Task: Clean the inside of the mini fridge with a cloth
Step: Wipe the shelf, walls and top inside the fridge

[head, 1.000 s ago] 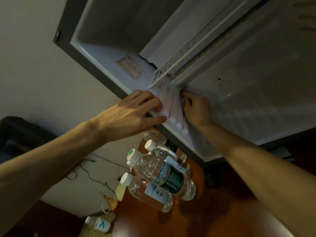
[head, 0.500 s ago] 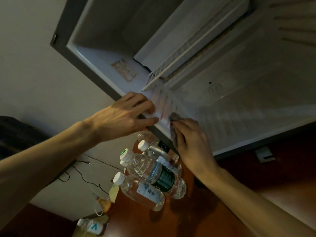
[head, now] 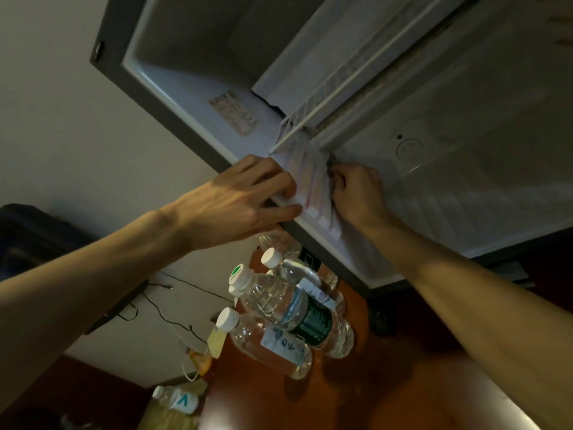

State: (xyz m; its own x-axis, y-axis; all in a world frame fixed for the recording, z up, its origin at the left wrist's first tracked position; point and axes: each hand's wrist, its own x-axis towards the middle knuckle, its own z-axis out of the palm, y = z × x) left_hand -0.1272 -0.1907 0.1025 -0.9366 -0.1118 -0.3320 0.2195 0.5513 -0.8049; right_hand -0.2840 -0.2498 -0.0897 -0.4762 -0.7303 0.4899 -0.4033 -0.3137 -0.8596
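The right hand (head: pixel 356 193) was curled around a bunched grey cloth (head: pixel 331 169), of which only a little showed at the fingertips, and pressed it into the corner where the ribbed side wall (head: pixel 313 193) of the mini fridge (head: pixel 465 197) met the bottom ledge under the wire shelf (head: pixel 310 119). The left hand (head: pixel 248 200) lay flat with straight fingers on the fridge's front edge, just beside that ribbed section, holding nothing and apparently steadying the cabinet.

The fridge stood open with no contents visible in what the view showed. Several water bottles (head: pixel 291 311) stood together on the reddish desk (head: pixel 403 383) beside it, which suggests emptying was already done. Wiping looked to be under way but not finished: the hand was working one small corner, and a dark speckled line of grime ran along the seam (head: pixel 387 76) beside the wire shelf. Whether the broad white panel (head: pixel 465 119) or the upper compartment (head: pixel 201 41) had been wiped could not be told in the dim light.
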